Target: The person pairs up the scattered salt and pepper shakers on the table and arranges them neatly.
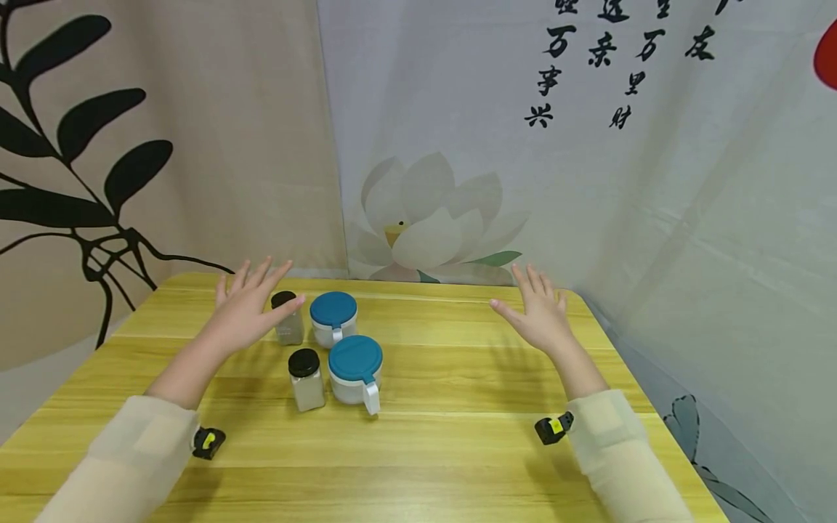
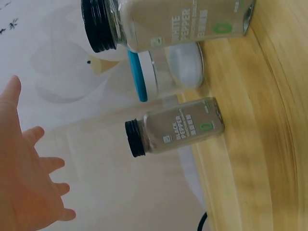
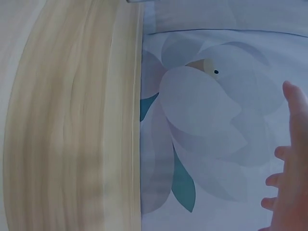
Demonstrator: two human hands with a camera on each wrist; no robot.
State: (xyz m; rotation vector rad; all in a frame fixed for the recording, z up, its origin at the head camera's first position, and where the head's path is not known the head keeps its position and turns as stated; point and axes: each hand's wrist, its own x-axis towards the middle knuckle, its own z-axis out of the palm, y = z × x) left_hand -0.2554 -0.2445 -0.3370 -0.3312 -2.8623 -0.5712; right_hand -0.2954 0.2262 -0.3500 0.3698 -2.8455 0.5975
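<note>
My left hand [image 1: 245, 309] is held over the left side of the table, fingers spread and holding nothing. In the head view its thumb overlaps the black pepper jar [image 2: 180, 126], which has a black lid. Nearer to me stands the white pepper jar [image 1: 306, 381], also black-lidded. To the right of the jars are two clear pots with blue lids and white handles, a far pot [image 1: 334, 312] and a near pot [image 1: 355, 367]. My right hand [image 1: 538, 312] hovers over the table's right side, its fingers spread, with nothing in it.
The wooden table [image 1: 445, 450] has its far edge close to a hanging cloth [image 1: 418, 94] printed with a lotus and black characters. A cloth with dark leaves [image 1: 85, 123] hangs at the left. Each sleeve cuff carries a small black device [image 1: 208, 442].
</note>
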